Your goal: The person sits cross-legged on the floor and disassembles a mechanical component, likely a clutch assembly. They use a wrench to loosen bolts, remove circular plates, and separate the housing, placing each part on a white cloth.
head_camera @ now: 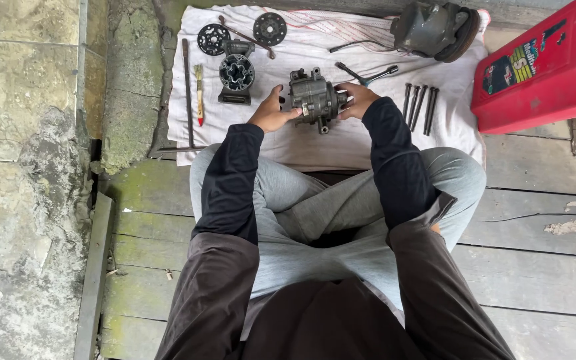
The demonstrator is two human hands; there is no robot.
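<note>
Compressor body (315, 99) grasped by left hand (271, 113) and right hand (357, 99), frame centre.
Risk: slipping from greasy grip onto white cloth (301, 143), scattering bolts (420, 107).

The person wears a dark top in two tones. From wrist to above the elbow, each sleeve is black, close-fitting and smooth, ending in a snug cuff at the wrist. Higher up, a looser brown-grey layer covers the upper arms and shoulders, and its hem forms a slanted edge over the black fabric; on the right arm that edge flares out slightly. The chest area is the same dark brown-grey. The trousers are light grey, soft jersey-like cloth, creased at the knees and the lap. Both hands are bare, without gloves.
</note>
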